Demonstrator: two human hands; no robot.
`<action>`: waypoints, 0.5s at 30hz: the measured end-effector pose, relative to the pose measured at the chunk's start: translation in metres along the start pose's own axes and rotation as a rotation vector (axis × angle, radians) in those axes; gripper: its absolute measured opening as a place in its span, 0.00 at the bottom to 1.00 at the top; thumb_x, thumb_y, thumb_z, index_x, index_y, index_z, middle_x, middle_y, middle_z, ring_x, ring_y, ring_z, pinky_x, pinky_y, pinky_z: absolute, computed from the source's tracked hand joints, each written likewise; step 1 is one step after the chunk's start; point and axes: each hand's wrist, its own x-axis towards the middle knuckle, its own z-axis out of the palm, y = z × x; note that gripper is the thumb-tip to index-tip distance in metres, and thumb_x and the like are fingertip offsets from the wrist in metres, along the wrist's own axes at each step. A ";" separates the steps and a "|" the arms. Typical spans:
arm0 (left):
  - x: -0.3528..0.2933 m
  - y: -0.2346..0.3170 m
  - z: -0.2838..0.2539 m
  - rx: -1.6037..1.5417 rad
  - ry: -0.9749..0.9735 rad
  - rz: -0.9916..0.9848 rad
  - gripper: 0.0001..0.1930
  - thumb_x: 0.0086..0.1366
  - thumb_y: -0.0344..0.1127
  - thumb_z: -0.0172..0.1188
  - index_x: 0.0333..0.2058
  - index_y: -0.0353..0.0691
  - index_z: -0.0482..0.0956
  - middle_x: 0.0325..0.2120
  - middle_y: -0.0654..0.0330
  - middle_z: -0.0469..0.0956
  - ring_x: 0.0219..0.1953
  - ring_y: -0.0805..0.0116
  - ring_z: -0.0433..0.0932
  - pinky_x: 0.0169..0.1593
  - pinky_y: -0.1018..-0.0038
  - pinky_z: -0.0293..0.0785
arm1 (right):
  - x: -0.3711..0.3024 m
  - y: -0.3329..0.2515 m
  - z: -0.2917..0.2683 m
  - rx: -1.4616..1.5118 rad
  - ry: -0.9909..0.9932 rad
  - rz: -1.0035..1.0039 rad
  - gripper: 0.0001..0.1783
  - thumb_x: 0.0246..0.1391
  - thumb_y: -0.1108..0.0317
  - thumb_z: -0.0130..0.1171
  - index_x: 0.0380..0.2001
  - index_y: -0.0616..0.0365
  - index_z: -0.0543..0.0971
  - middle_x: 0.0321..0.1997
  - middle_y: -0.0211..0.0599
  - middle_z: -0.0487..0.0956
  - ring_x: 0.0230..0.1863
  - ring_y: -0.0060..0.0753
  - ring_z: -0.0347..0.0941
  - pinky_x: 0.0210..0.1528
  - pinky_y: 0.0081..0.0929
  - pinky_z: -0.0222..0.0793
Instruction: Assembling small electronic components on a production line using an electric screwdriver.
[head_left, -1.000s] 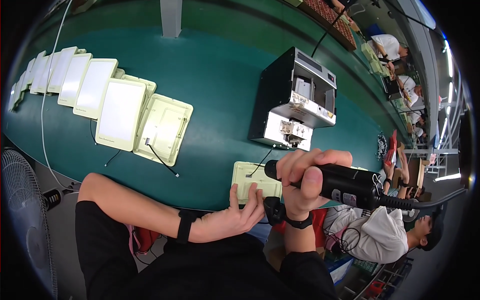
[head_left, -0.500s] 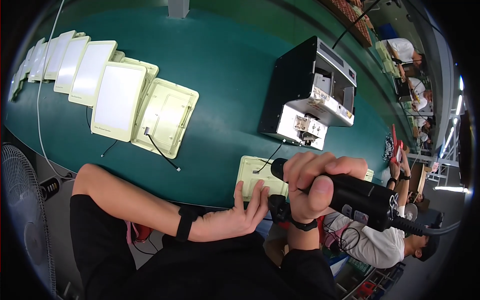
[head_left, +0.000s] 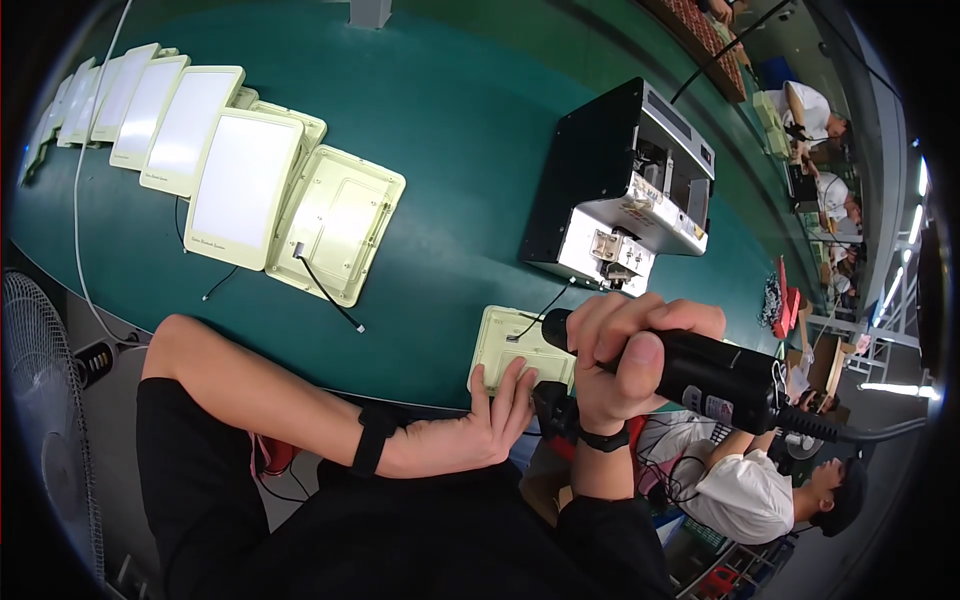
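Note:
My right hand (head_left: 622, 372) is wrapped round a black corded electric screwdriver (head_left: 712, 378). The tool lies across the fist, its nose toward a pale green plastic housing (head_left: 493, 335) at the table's front edge. A short dark cable with a white plug rises from this housing. My left hand (head_left: 482, 432) rests its outstretched fingertips on the housing's near side, holding nothing in its grasp. The tool's tip and the housing's right part are hidden behind the right hand and a black device at its wrist.
A black and silver machine (head_left: 585, 190) stands beyond the housing. To the left, an open shell (head_left: 350, 225) with a loose cable lies beside a row of overlapping white-faced panels (head_left: 240, 190). A fan (head_left: 45, 420) stands at the left. A co-worker (head_left: 745, 490) sits at the right.
My hands keep nearly the same pose on the housing and the screwdriver. The co-worker at the right has drawn their arms back from the red tray. The view has shifted slightly.

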 end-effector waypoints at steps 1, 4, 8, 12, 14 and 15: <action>0.000 0.000 -0.001 0.008 0.005 -0.002 0.17 0.67 0.44 0.51 0.35 0.36 0.80 0.50 0.42 0.82 0.56 0.42 0.82 0.40 0.56 0.85 | 0.001 0.000 0.000 -0.001 -0.004 -0.009 0.18 0.63 0.68 0.63 0.43 0.54 0.61 0.20 0.36 0.71 0.18 0.29 0.67 0.23 0.32 0.68; -0.002 0.003 -0.004 -0.030 -0.010 0.006 0.19 0.67 0.44 0.50 0.41 0.34 0.82 0.52 0.41 0.81 0.56 0.41 0.81 0.40 0.56 0.85 | -0.004 0.000 0.005 -0.073 -0.007 -0.038 0.17 0.64 0.63 0.62 0.43 0.52 0.63 0.19 0.33 0.68 0.15 0.27 0.63 0.20 0.30 0.65; -0.003 0.002 0.000 -0.054 -0.008 -0.042 0.23 0.67 0.44 0.50 0.51 0.34 0.82 0.52 0.41 0.81 0.56 0.39 0.80 0.40 0.56 0.85 | 0.004 -0.016 0.005 -0.091 -0.026 -0.163 0.15 0.65 0.61 0.60 0.44 0.52 0.65 0.19 0.31 0.66 0.14 0.25 0.60 0.18 0.28 0.63; 0.001 -0.003 0.002 -0.034 -0.016 -0.016 0.26 0.67 0.43 0.50 0.57 0.34 0.79 0.53 0.41 0.80 0.57 0.37 0.79 0.39 0.57 0.85 | 0.035 -0.052 -0.005 -0.128 0.096 -0.377 0.10 0.66 0.65 0.56 0.44 0.53 0.67 0.20 0.31 0.66 0.14 0.24 0.60 0.17 0.27 0.62; 0.002 -0.003 0.001 -0.038 -0.016 -0.012 0.26 0.67 0.43 0.50 0.57 0.33 0.79 0.53 0.41 0.80 0.56 0.37 0.79 0.39 0.57 0.85 | 0.050 -0.046 -0.005 -0.171 0.120 -0.362 0.09 0.67 0.66 0.55 0.45 0.53 0.67 0.20 0.31 0.66 0.14 0.23 0.60 0.17 0.27 0.61; 0.001 -0.004 0.000 -0.038 -0.025 -0.013 0.26 0.67 0.43 0.50 0.57 0.33 0.80 0.52 0.41 0.81 0.56 0.38 0.79 0.39 0.57 0.85 | 0.058 -0.042 -0.006 -0.205 0.141 -0.344 0.09 0.67 0.67 0.54 0.45 0.53 0.67 0.20 0.31 0.66 0.14 0.23 0.59 0.17 0.27 0.61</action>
